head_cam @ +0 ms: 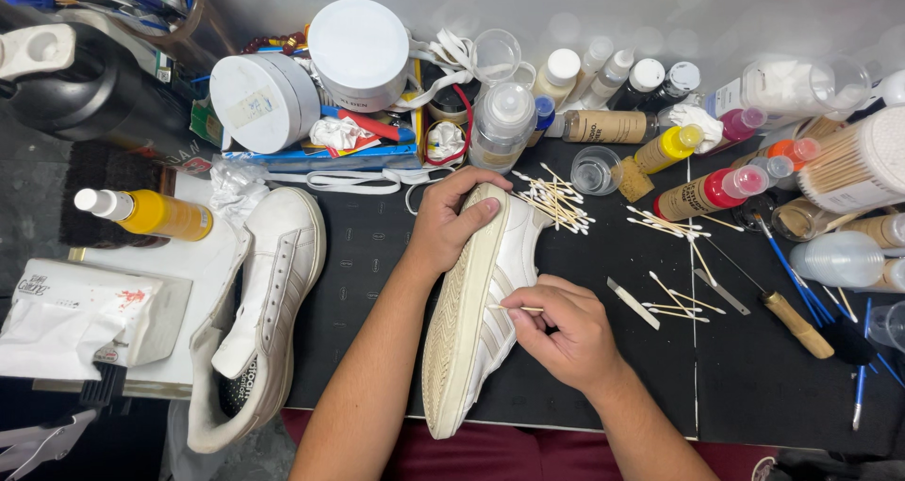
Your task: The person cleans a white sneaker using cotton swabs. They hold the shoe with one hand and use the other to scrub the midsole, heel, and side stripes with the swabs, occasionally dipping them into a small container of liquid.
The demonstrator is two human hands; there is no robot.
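On the black desk (pixel 754 387), seen from above, a white sneaker (pixel 476 302) lies tipped on its side, its cream sole facing left. The left hand (pixel 451 222) is closed around the toe, steadying it. The right hand (pixel 566 330) pinches a cotton swab (pixel 514 308) whose tip touches the shoe's side. A second white sneaker (pixel 264 302) rests to the left; loose swabs (pixel 551 198) and bottles (pixel 716 191) lie beyond.

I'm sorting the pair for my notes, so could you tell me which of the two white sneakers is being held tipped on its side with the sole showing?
The white sneaker at centre, gripped by the left hand with the right hand beside it. The other sneaker lies untouched to the left.
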